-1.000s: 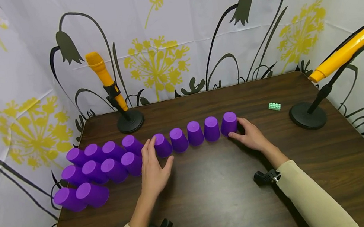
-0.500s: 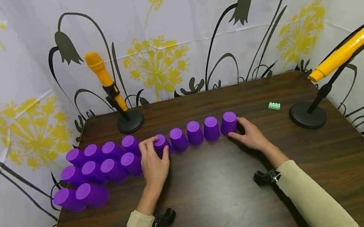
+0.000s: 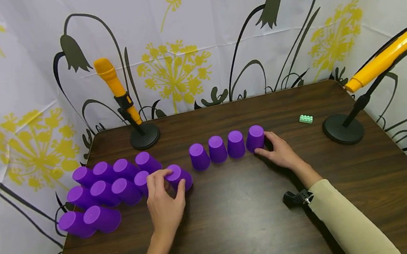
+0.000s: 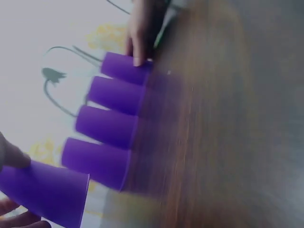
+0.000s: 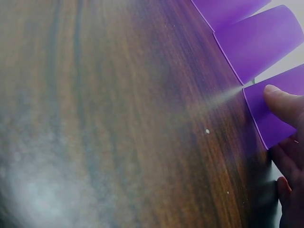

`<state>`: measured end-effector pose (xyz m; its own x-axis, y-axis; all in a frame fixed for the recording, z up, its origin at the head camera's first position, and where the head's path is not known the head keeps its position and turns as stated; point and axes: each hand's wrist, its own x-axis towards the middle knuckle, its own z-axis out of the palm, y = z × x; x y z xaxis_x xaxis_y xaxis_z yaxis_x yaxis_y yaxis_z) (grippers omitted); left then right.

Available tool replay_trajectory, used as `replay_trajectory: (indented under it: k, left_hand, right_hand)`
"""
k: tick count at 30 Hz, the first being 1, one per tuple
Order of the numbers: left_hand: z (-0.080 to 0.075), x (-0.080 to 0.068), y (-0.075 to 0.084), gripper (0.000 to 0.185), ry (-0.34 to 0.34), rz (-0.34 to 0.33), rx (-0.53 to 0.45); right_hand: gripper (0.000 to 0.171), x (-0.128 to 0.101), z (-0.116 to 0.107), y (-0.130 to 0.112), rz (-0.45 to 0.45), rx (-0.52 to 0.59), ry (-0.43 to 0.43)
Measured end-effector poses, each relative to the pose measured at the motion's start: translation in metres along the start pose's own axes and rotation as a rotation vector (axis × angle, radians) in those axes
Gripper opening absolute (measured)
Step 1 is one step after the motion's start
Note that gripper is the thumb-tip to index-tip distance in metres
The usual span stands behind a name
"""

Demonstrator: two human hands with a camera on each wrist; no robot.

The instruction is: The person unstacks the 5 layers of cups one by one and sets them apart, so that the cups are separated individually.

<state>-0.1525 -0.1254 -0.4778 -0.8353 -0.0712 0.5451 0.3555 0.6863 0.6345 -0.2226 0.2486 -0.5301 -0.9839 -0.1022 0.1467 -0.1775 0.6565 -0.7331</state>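
The left hand (image 3: 165,202) has a purple cup (image 3: 178,176) pinched, thumb on one side and fingers (image 3: 155,178) curled over the top, and the cup sits tilted on the table (image 3: 237,223), just clear of the row of four cups (image 3: 226,146) and right beside the cluster of cups (image 3: 115,183) at the left. In the left wrist view that same cup (image 4: 45,192) leans away from the four upright ones (image 4: 111,123), so the grip looks secure enough to carry it. Over on the other end, the right hand (image 3: 282,153) rests against the end cup (image 3: 255,138), thumb (image 5: 282,97) laid on its wall, fingers relaxed and only loosely bent; it steadies that cup and grips nothing, as far as the right wrist view shows. To do this well, I'd say keep the pinch low and even so the thin wall doesn't buckle, lift clear before swinging left so the rim doesn't clip the nearest cluster cup, and leave the steadying hand where it is so the row stays straight. The two lying cups (image 3: 89,220) at the near left corner look ready to roll, so a gentle set-down matters. A green brick (image 3: 306,119) and two microphone stands (image 3: 144,136) sit well out of the way.
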Motion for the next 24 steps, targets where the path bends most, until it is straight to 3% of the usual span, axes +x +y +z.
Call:
replay_trajectory:
  k: [3, 7, 12, 16, 24]
  left_hand:
    - [-0.025, -0.014, -0.002, 0.036, 0.047, 0.007, -0.023]
    - [-0.056, -0.029, -0.015, 0.037, 0.189, -0.01, 0.003]
    - [-0.085, -0.038, -0.041, 0.034, 0.311, -0.117, 0.191]
    - [-0.095, -0.037, -0.058, 0.034, 0.343, -0.178, 0.316]
    - [-0.094, -0.037, -0.067, 0.033, 0.329, -0.235, 0.381]
  right_hand:
    - [0.066, 0.0, 0.0, 0.0, 0.004, 0.0, 0.001]
    - [0.066, 0.0, 0.001, 0.001, 0.007, 0.0, 0.0]
    - [0.066, 0.001, 0.0, 0.001, 0.002, -0.002, 0.006]
    - [0.066, 0.0, 0.0, 0.001, 0.005, -0.003, 0.009]
    - [0.066, 0.0, 0.001, 0.0, 0.003, 0.0, 0.002]
